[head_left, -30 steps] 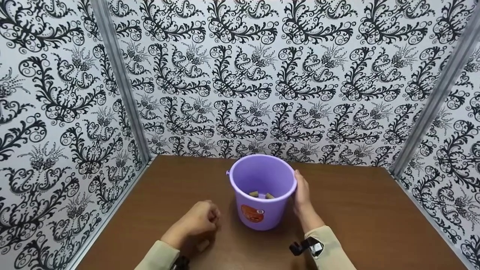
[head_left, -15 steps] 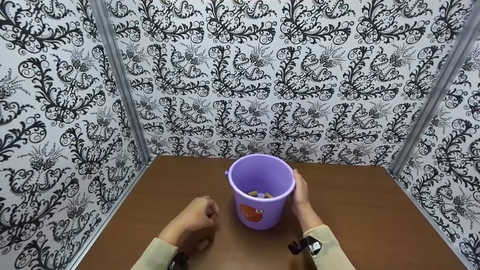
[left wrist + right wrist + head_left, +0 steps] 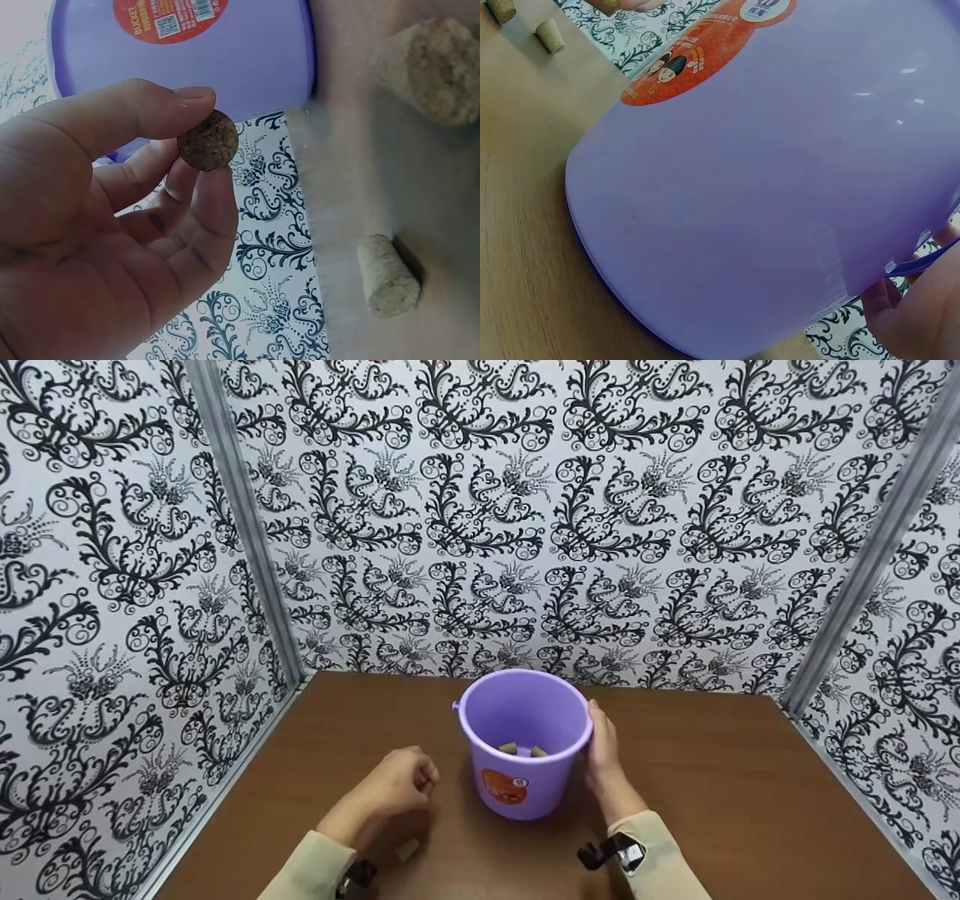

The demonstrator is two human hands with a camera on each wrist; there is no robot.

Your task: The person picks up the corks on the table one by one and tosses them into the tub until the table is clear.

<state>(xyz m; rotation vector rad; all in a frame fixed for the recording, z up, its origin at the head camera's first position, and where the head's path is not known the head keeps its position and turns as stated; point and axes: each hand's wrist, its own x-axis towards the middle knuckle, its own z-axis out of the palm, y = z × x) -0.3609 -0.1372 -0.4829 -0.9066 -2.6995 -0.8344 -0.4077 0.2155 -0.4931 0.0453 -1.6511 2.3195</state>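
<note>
My left hand is just left of the purple bucket. In the left wrist view its thumb and fingers pinch a small tapered cork stopper, whose round end shows; in the head view the hand hides this stopper. My right hand holds the bucket's right side near the rim, and part of its fingers is hidden behind the wall. The bucket stands upright on the brown table. Inside, a cork stopper lies left of another stopper.
Two more cork stoppers are on the table by the left wrist: a near one and a farther one. A patterned wall encloses the table behind and at both sides.
My left hand has shifted slightly away from me, uncovering a bit more of the stopper on the table. The right hand and the bucket have stayed in place.
</note>
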